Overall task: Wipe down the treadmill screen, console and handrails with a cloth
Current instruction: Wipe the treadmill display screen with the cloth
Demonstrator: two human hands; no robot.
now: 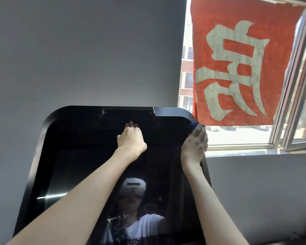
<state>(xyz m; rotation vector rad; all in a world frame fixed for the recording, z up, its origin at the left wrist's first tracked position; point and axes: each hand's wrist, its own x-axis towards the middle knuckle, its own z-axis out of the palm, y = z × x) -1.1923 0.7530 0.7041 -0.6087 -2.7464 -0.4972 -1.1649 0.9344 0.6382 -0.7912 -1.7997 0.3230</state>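
Logged grey wall (78,50) far left and above. Found treadmill screen (81,165) centre-low: black, glossy, long axis running bottom to top, face toward the camera, outline narrowing toward its top edge. Spotted slatted vent (127,115) at top middle of screen.

Logged left forearm stretched up across the glass from bottom left. Marked left grip (131,137) palm-down, fingers straight and close together, tips touching lower edge of vent, holding nothing.

Caught reflection of white headset (133,188) and a white shirt in lower glass, between the two forearms.

Logged right forearm rising steeply along right edge of screen. Marked right grip (194,144) back-of-hand to camera, fingers curled round dark blue cloth (194,125), cloth pressed on rounded top right corner of screen. Saw only a small bunch of cloth above the fingers.

Noted red banner (237,68) with pale character hanging in the window right of screen, swung-open window frame (290,85) far right, sill (237,151) below.
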